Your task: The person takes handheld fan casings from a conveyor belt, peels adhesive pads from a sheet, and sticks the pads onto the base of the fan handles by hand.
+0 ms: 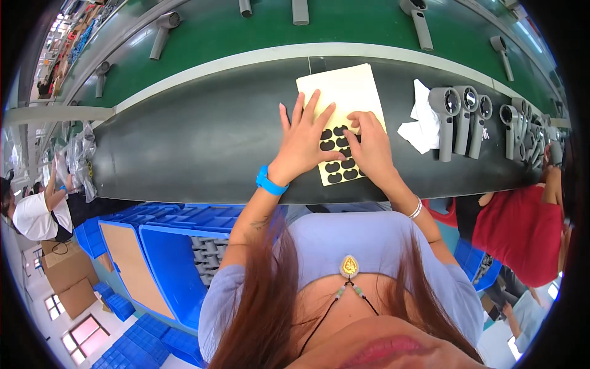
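Observation:
A pale yellow backing sheet (344, 83) lies on the dark bench in front of me, with rows of black rounded stickers (335, 178) on its lower half. My left hand (301, 140) rests on the sheet's left side, fingers spread and holding it flat. My right hand (373, 150) is over the right side of the stickers. Its fingers are curled, with thumb and forefinger drawn near each other beside the upper row. Whatever may be between those fingertips is too small to make out.
Right of the sheet lie a crumpled white cloth (421, 120) and several grey handheld fans (445, 126). More fans stand on the green conveyor (215, 55) beyond the bench. Clear plastic bags (81, 157) hang at the left end. Blue crates (175, 264) stand below; co-workers are at both sides.

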